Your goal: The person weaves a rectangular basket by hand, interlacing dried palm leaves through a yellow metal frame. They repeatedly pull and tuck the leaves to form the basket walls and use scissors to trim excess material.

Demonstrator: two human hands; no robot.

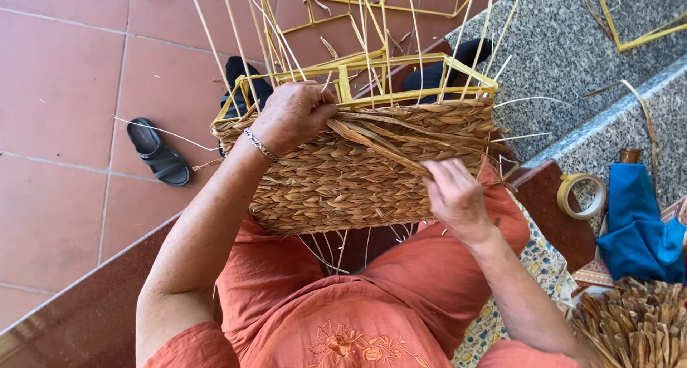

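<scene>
Basket sits on your lap — left hand grips its rim, right hand pinches the loose strand; pull it snug and flat

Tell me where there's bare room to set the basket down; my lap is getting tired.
The red floor tiles left of the black sandal are bare. The brown ledge by your left elbow is free too. It is crowded on the right: tape roll, blue cloth and dried strips. Ahead, yellow frames litter the floor.
</scene>
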